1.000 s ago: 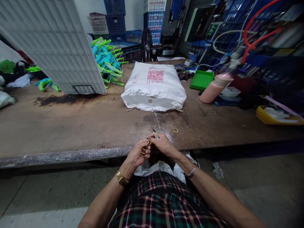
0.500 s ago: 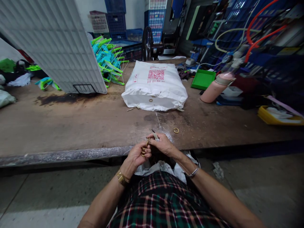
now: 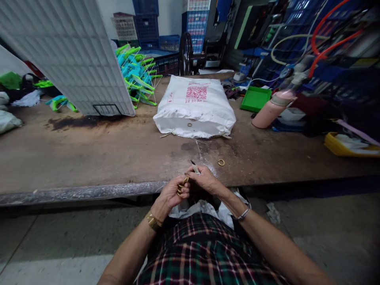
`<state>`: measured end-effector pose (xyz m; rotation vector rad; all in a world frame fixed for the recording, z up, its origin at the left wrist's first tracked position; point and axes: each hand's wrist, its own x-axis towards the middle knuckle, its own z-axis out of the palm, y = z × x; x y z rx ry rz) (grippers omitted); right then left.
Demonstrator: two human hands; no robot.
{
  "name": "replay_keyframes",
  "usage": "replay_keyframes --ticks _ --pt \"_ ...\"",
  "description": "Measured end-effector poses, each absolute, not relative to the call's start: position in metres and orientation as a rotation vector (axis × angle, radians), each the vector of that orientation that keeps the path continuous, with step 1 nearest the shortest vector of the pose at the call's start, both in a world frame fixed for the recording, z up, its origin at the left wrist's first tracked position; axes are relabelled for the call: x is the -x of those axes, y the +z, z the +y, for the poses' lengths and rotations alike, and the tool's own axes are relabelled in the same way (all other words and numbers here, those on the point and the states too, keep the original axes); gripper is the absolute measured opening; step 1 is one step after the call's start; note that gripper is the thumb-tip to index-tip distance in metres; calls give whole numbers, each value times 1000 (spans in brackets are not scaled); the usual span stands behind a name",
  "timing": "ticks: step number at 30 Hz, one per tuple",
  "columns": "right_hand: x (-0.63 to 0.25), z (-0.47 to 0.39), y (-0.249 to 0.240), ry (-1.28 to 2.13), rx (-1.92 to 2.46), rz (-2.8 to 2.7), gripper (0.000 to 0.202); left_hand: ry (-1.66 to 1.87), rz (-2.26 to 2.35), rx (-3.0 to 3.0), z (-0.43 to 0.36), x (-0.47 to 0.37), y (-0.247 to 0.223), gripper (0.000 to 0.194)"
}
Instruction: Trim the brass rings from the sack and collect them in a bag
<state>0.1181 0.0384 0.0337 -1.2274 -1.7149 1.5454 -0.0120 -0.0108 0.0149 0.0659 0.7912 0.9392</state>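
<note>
Close to the table's front edge, my left hand (image 3: 174, 192) is closed on several brass-coloured rings (image 3: 179, 189), one of them upright at its fingertips. My right hand (image 3: 204, 180) is closed around a utility knife (image 3: 195, 168), whose dark blade points up and away from me. The fingers of both hands meet at the upright ring; whether the blade touches it I cannot tell. A loose ring (image 3: 221, 162) lies on the wooden table just beyond my right hand. Another ring (image 3: 189, 124) rests on the near end of a white woven sack (image 3: 194, 107) with red print.
A pale ribbed panel (image 3: 86, 59) leans at the left, beside a heap of green and blue plastic parts (image 3: 138, 75). Right of the sack are a green tray (image 3: 255, 99), a pink bottle (image 3: 271, 111) and a yellow tray (image 3: 337, 146). Orange hoses (image 3: 316, 43) hang above.
The ring at my fingertips has turned and now shows more edge-on. Both hands stay together in nearly the same place, and the view has shifted slightly.
</note>
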Motion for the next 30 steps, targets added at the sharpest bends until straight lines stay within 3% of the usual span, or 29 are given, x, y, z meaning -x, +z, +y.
replay_keyframes --ticks 4,12,22,30 --pt "-118 41 25 1459 1221 -1755 18 924 783 -67 -12 12 17 7" --pt "-137 33 11 692 1225 -2433 14 947 741 -27 -10 12 11 10" --pt "-133 21 21 532 1369 -2718 23 959 781 -27 -10 12 12 13" --pt "-142 34 20 371 1732 -2620 26 927 735 -71 -14 7 23 12"
